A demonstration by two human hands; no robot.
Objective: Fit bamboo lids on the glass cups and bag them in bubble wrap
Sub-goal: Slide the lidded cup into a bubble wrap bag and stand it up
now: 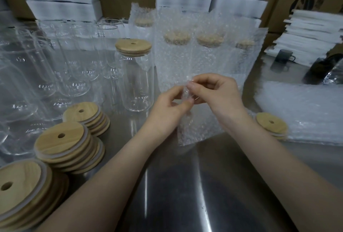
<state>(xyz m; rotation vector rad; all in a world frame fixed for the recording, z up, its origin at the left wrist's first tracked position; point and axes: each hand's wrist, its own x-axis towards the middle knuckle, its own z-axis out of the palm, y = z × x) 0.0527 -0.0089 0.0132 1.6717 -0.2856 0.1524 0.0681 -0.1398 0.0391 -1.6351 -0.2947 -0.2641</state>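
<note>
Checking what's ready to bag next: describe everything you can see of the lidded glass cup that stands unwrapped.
The glass cup is clear, empty and can-shaped, with rounded shoulder and base. It stands upright on the steel table. A round bamboo lid with a small hole sits flat on its mouth. It is unwrapped, and neither the left hand nor the right hand touches it.

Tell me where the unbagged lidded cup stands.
In the head view, the lidded cup stands left of centre on the metal table, between the bare glasses and the bagged cups, just beyond the left hand.
</note>
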